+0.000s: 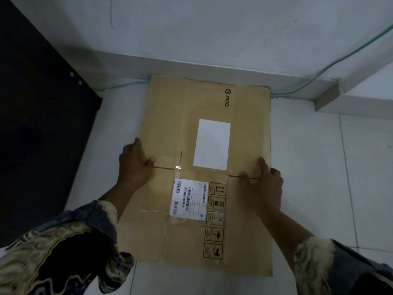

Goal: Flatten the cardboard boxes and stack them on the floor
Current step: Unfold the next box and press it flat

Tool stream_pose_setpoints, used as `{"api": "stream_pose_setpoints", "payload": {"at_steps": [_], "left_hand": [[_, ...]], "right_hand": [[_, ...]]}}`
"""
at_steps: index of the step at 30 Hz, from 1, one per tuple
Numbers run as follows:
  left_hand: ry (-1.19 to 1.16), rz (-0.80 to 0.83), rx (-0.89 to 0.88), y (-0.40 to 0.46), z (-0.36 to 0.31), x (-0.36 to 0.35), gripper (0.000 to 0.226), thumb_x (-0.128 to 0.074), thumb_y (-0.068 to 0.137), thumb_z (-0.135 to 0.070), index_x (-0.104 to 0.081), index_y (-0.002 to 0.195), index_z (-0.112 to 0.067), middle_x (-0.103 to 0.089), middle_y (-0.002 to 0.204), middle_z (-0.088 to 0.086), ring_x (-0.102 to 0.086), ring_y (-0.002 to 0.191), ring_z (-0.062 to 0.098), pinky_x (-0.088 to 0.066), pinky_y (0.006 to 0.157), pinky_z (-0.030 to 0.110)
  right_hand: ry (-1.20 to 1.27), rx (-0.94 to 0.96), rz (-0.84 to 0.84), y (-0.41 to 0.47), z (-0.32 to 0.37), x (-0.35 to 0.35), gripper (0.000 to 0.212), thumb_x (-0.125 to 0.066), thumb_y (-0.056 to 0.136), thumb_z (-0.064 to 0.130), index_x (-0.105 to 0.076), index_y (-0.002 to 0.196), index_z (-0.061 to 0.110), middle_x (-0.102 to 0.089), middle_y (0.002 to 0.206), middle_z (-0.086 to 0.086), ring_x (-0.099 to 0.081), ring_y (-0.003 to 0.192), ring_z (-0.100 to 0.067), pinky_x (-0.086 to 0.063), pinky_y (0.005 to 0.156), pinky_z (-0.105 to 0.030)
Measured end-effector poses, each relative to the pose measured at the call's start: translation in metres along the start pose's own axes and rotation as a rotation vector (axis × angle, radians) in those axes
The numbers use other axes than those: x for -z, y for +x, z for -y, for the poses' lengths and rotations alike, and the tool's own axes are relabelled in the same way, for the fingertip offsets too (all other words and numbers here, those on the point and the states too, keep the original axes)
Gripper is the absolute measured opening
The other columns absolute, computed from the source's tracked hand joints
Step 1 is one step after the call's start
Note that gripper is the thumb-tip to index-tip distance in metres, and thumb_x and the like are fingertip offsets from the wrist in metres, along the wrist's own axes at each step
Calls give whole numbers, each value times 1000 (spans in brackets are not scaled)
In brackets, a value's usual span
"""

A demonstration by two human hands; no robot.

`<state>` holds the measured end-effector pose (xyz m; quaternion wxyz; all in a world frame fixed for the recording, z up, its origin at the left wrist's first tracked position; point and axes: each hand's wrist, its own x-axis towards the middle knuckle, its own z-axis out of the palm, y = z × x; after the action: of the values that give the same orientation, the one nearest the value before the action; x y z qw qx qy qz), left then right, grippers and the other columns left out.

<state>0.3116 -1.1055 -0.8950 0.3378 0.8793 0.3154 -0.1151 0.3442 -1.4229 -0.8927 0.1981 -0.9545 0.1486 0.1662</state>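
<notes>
A flattened brown cardboard box (204, 167) lay on the white tiled floor (319, 167), its far edge close against the base of the pale wall (212, 28) and its near edge towards the person bending over it. The person's left hand (134, 165) gripped the box's left edge, thumb on top of the cardboard beside a slit between 2 flaps and fingers curled around the side. The right hand (263, 182) pressed down at the right edge with its fingers spread fairly wide across the surface, the fingertips lying over a second slit; whether any fingers were hooked under that edge could not be told. Both forearms came out of patterned dark-and-cream sleeves (74, 241). On the upper face of the box sat a blank white rectangular label (211, 144), with a black printed logo (227, 97) reading PICO beyond it. Nearer the person lay a white shipping label with barcodes (189, 198), partly under clear tape, and just beside it a column of 5 black handling symbols (214, 222). A thin green cable (340, 58) ran along the foot of the wall and passed behind the box. A large dark flat panel (42, 113) filled the left side of the view, well apart from the cardboard.
</notes>
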Motion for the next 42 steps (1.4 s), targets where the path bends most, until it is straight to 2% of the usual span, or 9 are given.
{"api": "stream_pose_setpoints", "payload": {"at_steps": [4, 8, 11, 13, 25, 29, 34, 39, 42], "left_hand": [[5, -8, -19, 5, 3, -4, 76, -62, 95, -27, -18, 155, -11, -25, 150, 13, -25, 140, 33, -25, 113, 39], [193, -59, -48, -1, -2, -9, 70, -53, 97, -26, -16, 154, -8, -17, 154, 17, -19, 140, 36, -25, 114, 46], [374, -161, -390, -23, 0, -28, 62, -36, 100, -31, -16, 155, -12, -3, 161, 20, -3, 148, 38, -9, 119, 54], [479, -7, -575, -36, 7, -47, 65, -24, 102, -46, -4, 158, -20, 9, 163, 14, 11, 150, 30, -1, 120, 54], [653, 318, -432, -28, 1, -49, 75, -17, 96, -65, 22, 151, -32, 38, 155, 3, 34, 142, 22, 12, 118, 51], [675, 614, -281, -24, -53, 7, 88, -33, 92, -70, 11, 155, -30, 19, 162, 7, 8, 150, 29, -7, 120, 48], [199, 430, -81, -80, -134, 109, 76, -51, 93, -58, -24, 155, -25, -38, 154, 6, -40, 138, 24, -34, 110, 28], [93, 421, -75, -192, -200, 224, 55, -60, 92, -48, -51, 141, -24, -56, 133, 4, -57, 113, 17, -43, 89, 21], [59, 392, -63, -264, -242, 301, 50, -60, 92, -47, -55, 135, -24, -60, 125, 4, -59, 108, 17, -47, 91, 25]], "right_hand": [[-206, -4, 90, -2, 0, -23, 84, -35, 96, 62, 10, 155, 23, 0, 162, -20, -4, 148, -38, -7, 116, -58], [-319, 73, 60, -2, 5, -23, 79, -26, 100, 55, 13, 155, 14, 18, 160, -24, 20, 147, -39, 8, 116, -61], [-345, 362, 24, -7, 6, -28, 76, -22, 102, 52, 16, 155, 13, 27, 158, -18, 27, 145, -36, 13, 117, -55], [-359, 443, 115, -10, 7, -36, 81, -16, 99, 63, 24, 152, 16, 34, 157, -13, 33, 143, -30, 16, 117, -51], [-429, 337, 367, 3, 24, -31, 92, -22, 93, 70, 31, 148, 18, 44, 150, -11, 40, 138, -30, 19, 116, -52], [-511, 287, 523, -1, 44, 9, 103, -50, 92, 59, 22, 153, 17, 32, 157, -13, 25, 146, -33, 5, 119, -53], [-338, 386, 495, -54, 109, 117, 57, -46, 98, 39, -33, 148, 14, -43, 148, -12, -44, 133, -31, -42, 104, -42], [-313, 471, 539, -155, 180, 263, 51, -44, 100, 40, -42, 146, 20, -49, 144, -6, -51, 127, -26, -43, 96, -36], [-235, 488, 530, -218, 210, 352, 43, -46, 97, 38, -51, 136, 20, -59, 130, -7, -56, 118, -26, -48, 94, -37]]}}
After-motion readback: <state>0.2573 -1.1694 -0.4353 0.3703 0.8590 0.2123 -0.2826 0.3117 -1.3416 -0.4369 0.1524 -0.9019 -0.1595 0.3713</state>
